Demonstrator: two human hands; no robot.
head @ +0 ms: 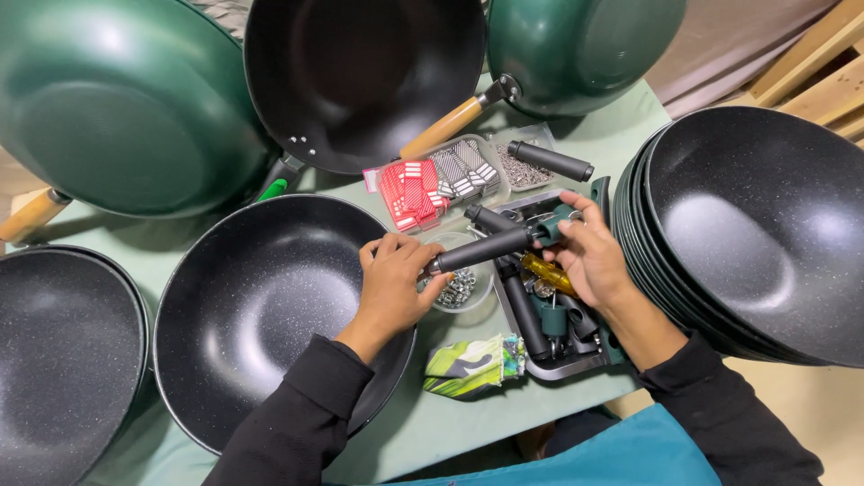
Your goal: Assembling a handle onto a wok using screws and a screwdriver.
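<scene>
I see both hands over a green table [594, 135] crowded with pans. The left hand [391, 283] is closed at the near end of a black handle [481, 249] — fingertips curled and pinching the tip, where a small metal part shows. The right hand [585, 256] grips the far end of the same handle, at its green ferrule [551, 225], thumb on top, fingers wrapped beneath. The handle lies nearly level between the two hands, held above a clear cup [466, 290] of small metal hardware.

Just below the right hand sits a metal tray [558, 367] holding more black handles and a yellow-handled tool [549, 274]. Another black handle [551, 161] rests farther back, beside a clear divided box [441, 183] with red and grey packets and a compartment of small screws. A folded green patterned cloth [472, 364] lies at the near table edge.

A black speckled pan [261, 310] sits directly under the left forearm. A stack of similar pans [756, 234] stands at right. Green pans [117, 99] and a black one [360, 72] with wooden handles lie beyond — partly overlapping.
</scene>
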